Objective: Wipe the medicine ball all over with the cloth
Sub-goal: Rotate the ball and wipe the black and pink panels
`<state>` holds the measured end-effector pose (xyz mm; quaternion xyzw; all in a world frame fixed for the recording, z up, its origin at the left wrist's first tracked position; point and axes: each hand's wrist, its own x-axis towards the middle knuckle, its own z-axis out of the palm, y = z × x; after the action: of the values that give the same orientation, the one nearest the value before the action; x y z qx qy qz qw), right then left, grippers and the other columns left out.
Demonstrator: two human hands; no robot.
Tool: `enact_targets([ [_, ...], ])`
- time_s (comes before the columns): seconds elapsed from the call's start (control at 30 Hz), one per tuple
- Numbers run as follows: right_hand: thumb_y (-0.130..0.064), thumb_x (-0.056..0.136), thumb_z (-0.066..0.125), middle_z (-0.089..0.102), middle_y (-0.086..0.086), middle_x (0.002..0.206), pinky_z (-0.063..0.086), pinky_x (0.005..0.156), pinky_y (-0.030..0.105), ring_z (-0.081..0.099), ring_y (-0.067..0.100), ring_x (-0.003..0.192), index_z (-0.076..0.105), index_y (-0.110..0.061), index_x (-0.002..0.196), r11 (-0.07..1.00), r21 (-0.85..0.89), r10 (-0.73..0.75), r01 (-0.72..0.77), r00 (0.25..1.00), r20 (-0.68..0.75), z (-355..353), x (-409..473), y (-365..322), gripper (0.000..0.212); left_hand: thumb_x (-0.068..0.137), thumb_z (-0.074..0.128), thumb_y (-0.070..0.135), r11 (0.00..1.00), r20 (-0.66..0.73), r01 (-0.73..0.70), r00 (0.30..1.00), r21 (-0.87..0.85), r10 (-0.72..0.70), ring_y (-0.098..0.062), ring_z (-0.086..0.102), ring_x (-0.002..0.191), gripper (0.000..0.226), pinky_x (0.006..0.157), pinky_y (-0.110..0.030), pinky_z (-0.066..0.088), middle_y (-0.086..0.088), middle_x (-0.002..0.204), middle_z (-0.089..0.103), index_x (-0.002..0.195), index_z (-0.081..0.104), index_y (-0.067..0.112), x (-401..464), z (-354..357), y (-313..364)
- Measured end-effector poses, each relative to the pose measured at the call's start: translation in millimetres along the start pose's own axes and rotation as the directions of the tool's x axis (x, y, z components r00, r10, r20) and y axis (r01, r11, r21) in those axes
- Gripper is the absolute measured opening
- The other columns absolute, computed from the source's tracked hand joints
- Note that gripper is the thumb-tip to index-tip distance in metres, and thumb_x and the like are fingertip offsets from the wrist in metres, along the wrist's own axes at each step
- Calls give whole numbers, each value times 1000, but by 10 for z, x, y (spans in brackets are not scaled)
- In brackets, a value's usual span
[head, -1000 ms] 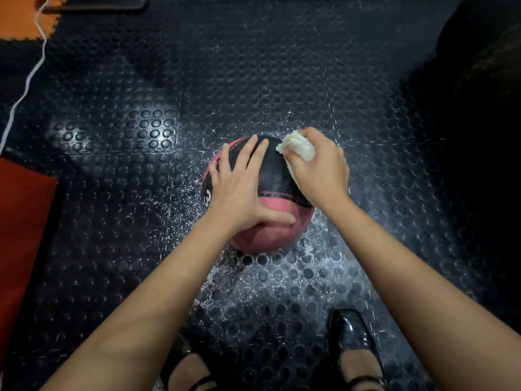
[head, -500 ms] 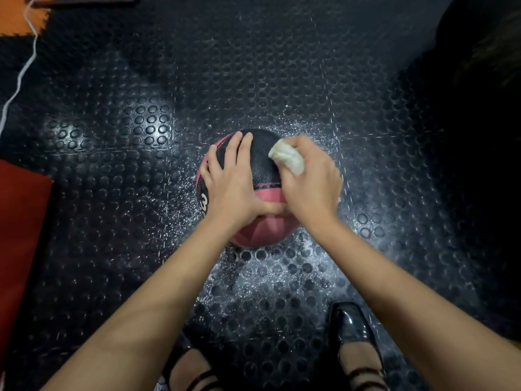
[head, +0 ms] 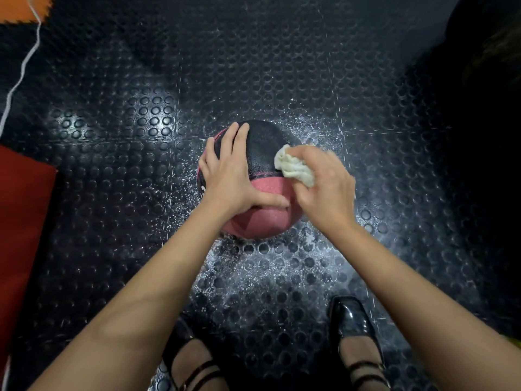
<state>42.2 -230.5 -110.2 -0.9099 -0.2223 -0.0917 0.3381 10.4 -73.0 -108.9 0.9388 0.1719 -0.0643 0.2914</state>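
Two bare hands work one medicine ball (head: 262,221), a black-and-pink sphere resting on the studded rubber floor (head: 282,66). The left hand (head: 229,176) lies spread over the ball's upper left face, fingers straight and pointing away from the person, thumb stretched across the pink panel; it presses and steadies, and grips nothing. The right hand (head: 327,187) sits on the ball's upper right flank with its fingers curled round a bunched pale cloth (head: 294,166), which it holds against the surface just where the black panel meets the pink. The cloth's free edge pokes out toward the ball's crown.

Key relation: the cloth lies on the right side of the ball, touching it, while the ball's left face is covered by the steadying palm and its underside meets the floor. A sphere has no long axis, so any direction of wipe serves equally. The unwiped ground most likely lies beneath the left hand and below, which suggests the ball must be rolled, or the hands exchanged in position, before the cloth can reach it.

White specks spread over the floor around the ball. A black shoe (head: 349,325) stands nearer the person than the ball; a red mat (head: 19,235) lies well to the ball's left.
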Motion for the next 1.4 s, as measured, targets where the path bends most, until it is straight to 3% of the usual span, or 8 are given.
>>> enact_targets([
  [0.1, -8, 75, 67, 64, -14, 91, 28, 61, 26, 53, 16, 79, 66, -25, 102, 998, 32, 53, -52, 998, -20, -5, -41, -25, 32, 42, 88, 62, 1000, -14, 1, 1000, 18, -1, -35, -7, 148, 147, 118, -57, -1, 8, 163, -1, 156, 2, 23, -3, 42, 51],
  [0.23, -14, 74, 59, 66, -13, 100, 29, 56, 23, 48, 14, 75, 65, -24, 101, 984, -71, -163, 166, 986, 44, 33, 4, -99, 30, 55, 88, 49, 999, -38, 19, 999, 37, -17, -37, -7, 147, 135, 118, -57, -1, 6, 163, -1, 156, 3, 21, 3, 96, 130],
  [0.4, -11, 71, 70, 49, -25, 86, 23, 53, 17, 39, 5, 73, 67, -25, 97, 999, -29, -19, 17, 997, -70, -43, -113, 92, 30, 44, 87, 63, 999, -20, 31, 999, 20, -31, -35, -6, 147, 146, 118, -58, -1, 7, 163, -1, 156, 2, 23, 21, 61, 88],
  [0.6, -26, 80, 49, 69, -9, 101, 18, 52, 18, 43, 11, 69, 70, -22, 99, 959, -87, -266, 270, 963, 50, 36, 28, -39, 28, 59, 87, 44, 999, -28, 39, 999, 22, -39, -36, -7, 148, 131, 118, -57, -1, 6, 163, -2, 156, 1, 22, 23, 58, 95],
  [0.73, -15, 74, 63, 67, -12, 97, 26, 58, 23, 51, 17, 75, 67, -25, 101, 991, -77, -108, 108, 994, -1, -26, -54, 124, 29, 44, 87, 63, 999, -21, 32, 999, 24, -32, -35, -6, 147, 146, 118, -57, 0, 6, 162, -1, 156, 2, 23, 20, 54, 77],
  [0.9, -16, 75, 57, 66, -13, 100, 23, 54, 21, 43, 10, 75, 67, -24, 101, 982, -37, -185, 185, 983, 22, 82, 8, -59, 29, 48, 88, 55, 999, -33, 46, 998, 16, -45, -35, -4, 148, 141, 117, -59, 3, 7, 163, 0, 156, 2, 24, 22, 46, 12],
  [1.2, -21, 84, 66, 66, -13, 91, 49, 71, 37, 60, 14, 84, 64, -29, 101, 904, 322, 310, -280, 950, -44, 184, -140, 56, 19, 43, 73, 79, 990, 24, 39, 999, 138, -43, -38, -3, 148, 147, 114, -68, 8, 5, 162, -3, 156, -1, 20, -64, -34, 35],
  [1.4, -16, 82, 68, 63, -17, 96, 46, 73, 29, 58, 12, 90, 65, -25, 103, 931, 288, 238, -223, 971, -19, 168, -127, 35, 23, 49, 69, 80, 959, 100, -61, 994, 277, 34, -37, -13, 148, 146, 113, -69, 2, 2, 163, -12, 155, -13, 21, 95, -50, 189],
])
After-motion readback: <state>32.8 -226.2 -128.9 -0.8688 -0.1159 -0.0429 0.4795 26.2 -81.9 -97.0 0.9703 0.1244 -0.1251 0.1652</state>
